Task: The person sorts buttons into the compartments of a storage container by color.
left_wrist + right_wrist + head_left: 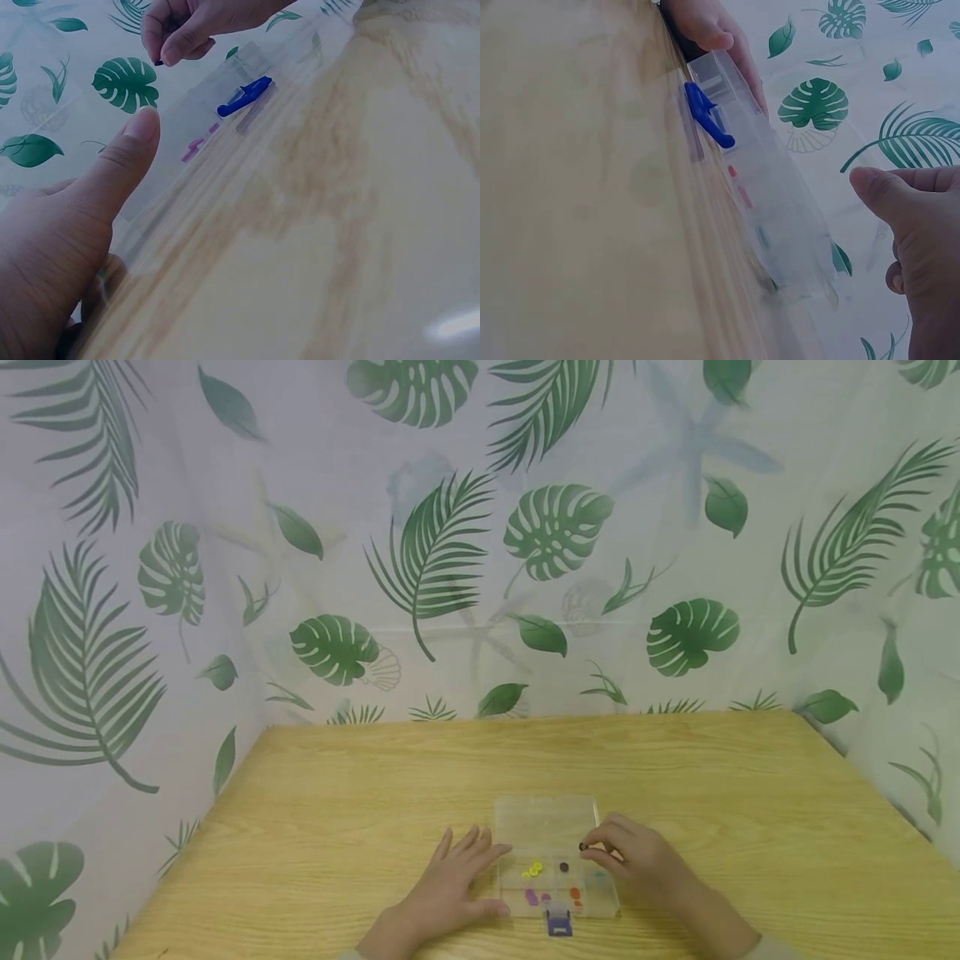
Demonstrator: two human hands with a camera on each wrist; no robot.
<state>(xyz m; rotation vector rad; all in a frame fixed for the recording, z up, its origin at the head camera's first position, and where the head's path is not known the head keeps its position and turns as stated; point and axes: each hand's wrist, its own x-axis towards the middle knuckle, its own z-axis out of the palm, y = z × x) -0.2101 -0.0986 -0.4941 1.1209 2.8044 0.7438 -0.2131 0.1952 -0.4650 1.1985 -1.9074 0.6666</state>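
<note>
One dark piece [582, 847] between right fingers [611, 833]

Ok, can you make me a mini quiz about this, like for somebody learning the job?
1. True or false: the clear box has its lid shut.
2. Which hand pinches the small dark piece?
3. Inside the box, which colour lies nearer the blue latch: A) yellow or B) purple?

Key:
1. False; the lid is open.
2. The right hand, in its fingers.
3. B, the purple pieces.
</note>
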